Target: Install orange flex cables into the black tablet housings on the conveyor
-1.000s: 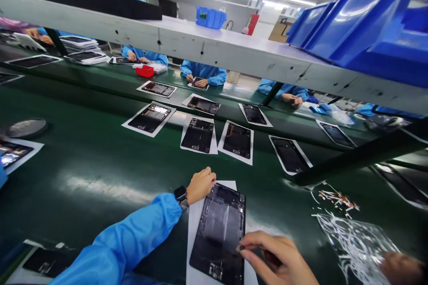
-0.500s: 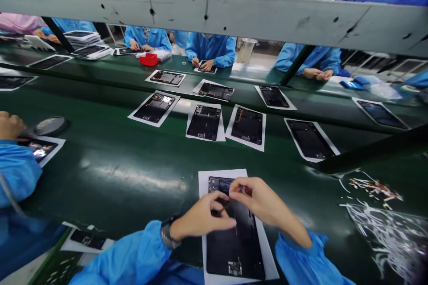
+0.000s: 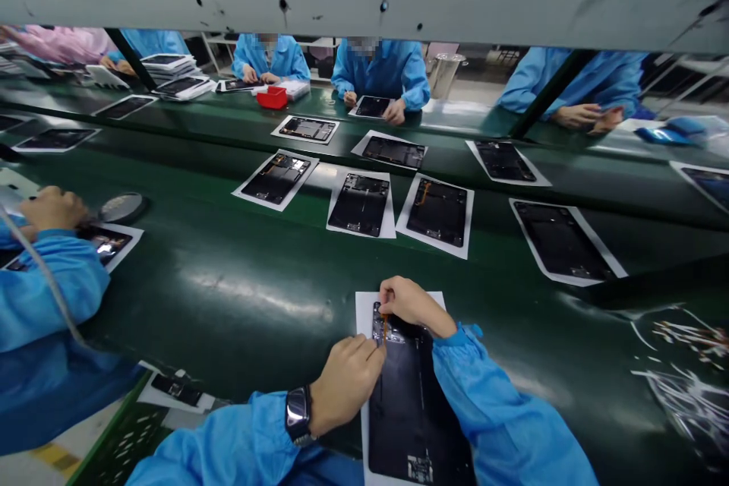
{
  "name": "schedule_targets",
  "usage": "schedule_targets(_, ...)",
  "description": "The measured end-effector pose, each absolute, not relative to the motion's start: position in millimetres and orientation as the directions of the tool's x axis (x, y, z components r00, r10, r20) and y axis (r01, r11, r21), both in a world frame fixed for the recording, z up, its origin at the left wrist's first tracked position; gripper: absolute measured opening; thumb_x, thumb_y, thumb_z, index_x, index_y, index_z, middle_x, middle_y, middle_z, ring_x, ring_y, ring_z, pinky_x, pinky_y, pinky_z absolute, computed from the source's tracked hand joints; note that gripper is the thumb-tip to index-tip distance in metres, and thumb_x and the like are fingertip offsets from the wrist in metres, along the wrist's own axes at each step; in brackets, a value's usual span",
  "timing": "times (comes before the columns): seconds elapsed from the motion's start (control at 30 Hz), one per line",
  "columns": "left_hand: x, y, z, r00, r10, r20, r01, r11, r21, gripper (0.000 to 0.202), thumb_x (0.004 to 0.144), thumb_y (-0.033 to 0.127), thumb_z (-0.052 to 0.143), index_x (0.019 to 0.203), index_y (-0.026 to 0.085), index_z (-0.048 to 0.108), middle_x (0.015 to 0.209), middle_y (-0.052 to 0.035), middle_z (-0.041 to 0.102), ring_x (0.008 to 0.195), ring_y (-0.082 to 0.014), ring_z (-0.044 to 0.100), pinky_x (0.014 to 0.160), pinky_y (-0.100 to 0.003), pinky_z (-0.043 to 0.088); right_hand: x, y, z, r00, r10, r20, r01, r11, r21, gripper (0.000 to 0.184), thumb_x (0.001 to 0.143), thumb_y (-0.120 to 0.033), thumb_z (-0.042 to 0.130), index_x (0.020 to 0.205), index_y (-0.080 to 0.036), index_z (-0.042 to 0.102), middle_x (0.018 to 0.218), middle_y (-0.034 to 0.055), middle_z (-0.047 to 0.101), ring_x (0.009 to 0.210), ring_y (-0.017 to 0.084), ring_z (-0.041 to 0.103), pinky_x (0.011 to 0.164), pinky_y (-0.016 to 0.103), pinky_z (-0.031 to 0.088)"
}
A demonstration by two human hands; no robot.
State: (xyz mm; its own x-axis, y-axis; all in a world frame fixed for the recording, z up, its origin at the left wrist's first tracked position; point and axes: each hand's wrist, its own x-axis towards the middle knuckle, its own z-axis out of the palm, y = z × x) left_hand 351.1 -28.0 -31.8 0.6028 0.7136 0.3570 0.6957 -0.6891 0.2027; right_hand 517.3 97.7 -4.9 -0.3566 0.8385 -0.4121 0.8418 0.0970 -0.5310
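A black tablet housing (image 3: 402,410) lies on a white paper sheet (image 3: 364,311) in front of me, with a small component board (image 3: 420,468) at its near end. Over its far left corner, my right hand (image 3: 408,302) pinches the upper end of a thin orange flex cable (image 3: 386,328). My left hand (image 3: 348,381) is closed at the cable's lower end, above the left edge of the housing. Its fingertips are partly hidden, but the cable runs into them. My right sleeve covers part of the housing's right side.
Several tablet housings on paper, such as one housing (image 3: 360,203), lie beyond my hands. White strips (image 3: 692,402) are heaped at right. A co-worker's hand (image 3: 54,209) is near a round dish (image 3: 122,206) at left. A grey beam (image 3: 342,0) crosses overhead; a dark post (image 3: 672,281) stands right.
My right hand has moved to the housing's far left corner and my left hand has drawn in, its fingers closing. The orange cable now shows stretched between them. The view has shifted.
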Motion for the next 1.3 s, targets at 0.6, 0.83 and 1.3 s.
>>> schedule_targets(0.6,349,-29,-37,0.645,0.654,0.396,0.562,-0.757,0.334,0.023,0.101,0.015,0.038,0.112,0.011,0.058,0.097,-0.0077,0.069,0.087,-0.0167,0.067,0.077,-0.03,0.056,517,92,9,-0.268,0.874,-0.405,0.959,0.203,-0.197,0.033,0.071,-0.043,0.082,0.084,-0.022,0.061,0.085,0.0057,0.069,0.082,0.025,0.066,0.058,0.028,0.033)
schedule_targets(0.83,345,-30,-40,0.664,0.646,0.377,0.553,-0.763,0.333,0.022,0.1,0.015,0.041,0.114,0.011,0.058,0.101,-0.0084,0.068,0.094,-0.0181,0.067,0.081,-0.031,0.056,519,65,7,-0.37,0.873,-0.318,0.927,0.326,-0.184,0.025,0.085,-0.034,0.071,0.1,-0.02,0.056,0.092,0.0068,0.07,0.085,0.025,0.067,0.061,0.029,0.033)
schedule_targets(1.3,348,-37,-48,0.673,0.585,0.452,0.542,-0.806,0.237,0.02,0.099,0.013,0.046,0.106,0.01,0.065,0.115,-0.0093,0.069,0.107,-0.0211,0.064,0.087,-0.034,0.056,541,69,-9,-0.352,0.897,-0.268,0.916,0.271,-0.296,0.03,0.083,-0.042,0.072,0.097,-0.024,0.053,0.091,0.0013,0.068,0.081,0.021,0.064,0.057,0.028,0.027)
